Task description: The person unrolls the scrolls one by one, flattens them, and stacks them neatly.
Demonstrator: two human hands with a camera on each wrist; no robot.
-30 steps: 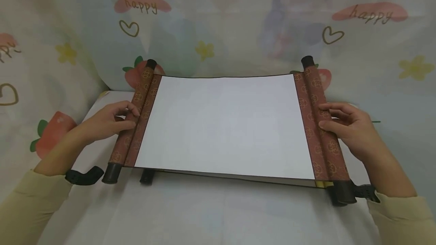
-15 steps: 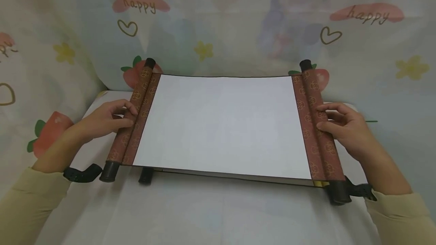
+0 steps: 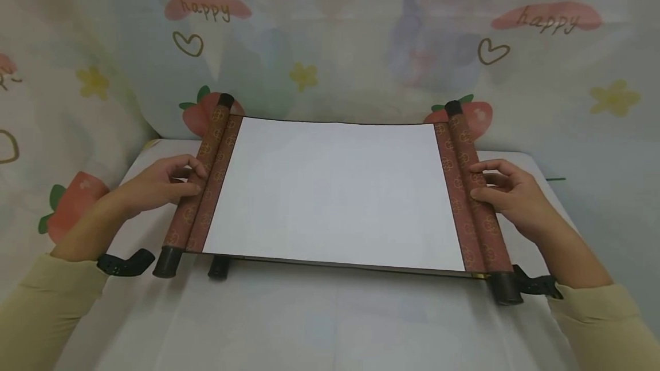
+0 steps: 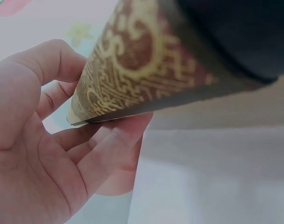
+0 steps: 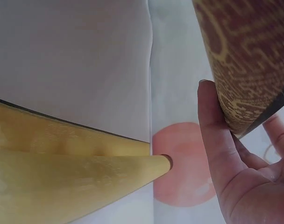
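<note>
- The left hand [image 3: 165,182] curls its fingers round the left roller [image 3: 198,182] of an opened scroll [image 3: 335,193]; the left wrist view shows the fingers [image 4: 109,140] under the patterned brown-and-gold roll with the thumb above, so it grips the roller.
- The right hand [image 3: 507,190] likewise holds the right roller [image 3: 471,193], fingertips on top and thumb at its inner side; the right wrist view shows a finger [image 5: 214,126] pressed against the patterned roll.
- The scroll lies spread wide between the hands, its blank white sheet facing up, across a table [image 3: 330,319] covered in white cloth.
- Black end knobs stick out of both rollers at the near and far ends; another dark knob [image 3: 219,267] shows under the sheet's near left edge.
- A pale curtain [image 3: 330,44] printed with strawberries, hearts, flowers and "happy" hangs behind and beside the table.
- Only the right wrist view shows the scroll's yellow underside [image 5: 62,177]; the head view alone shows the cream sleeves and black wrist straps.
</note>
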